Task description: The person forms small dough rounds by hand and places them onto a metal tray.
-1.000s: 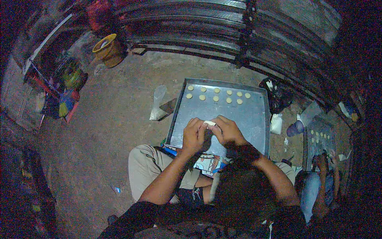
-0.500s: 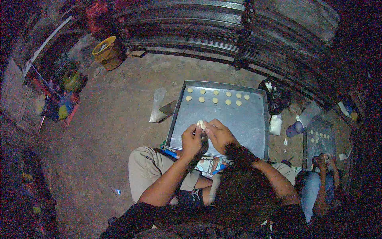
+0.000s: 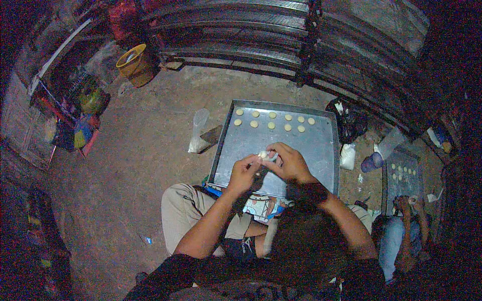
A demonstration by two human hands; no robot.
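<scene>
My left hand (image 3: 243,173) has its fingertips pinched on a small white lump of dough (image 3: 262,154) above a large metal tray (image 3: 274,138). My right hand (image 3: 287,163) curls over the same lump from the right, and a small pale bluish thing between its thumb and fingers is too small to make out. Two rows of flat cream dough rounds (image 3: 271,115) lie at the tray's far side. A patterned, blue-edged thing (image 3: 258,208) shows under the tray's near edge, between my bent legs.
A yellow bucket (image 3: 135,67) stands by metal racks (image 3: 231,40). Bags of white stuff (image 3: 195,143), a black plastic bag (image 3: 346,120) and a purple container (image 3: 370,161) lie about the tray. At right, a co-worker's hands (image 3: 404,203) are over another tray (image 3: 401,180). Mixed clutter (image 3: 85,128) lines the left.
My fingers have shifted around the dough. The lump moved slightly left and back right, and my right hand is now more curled over it. The co-worker's hands moved a little.
</scene>
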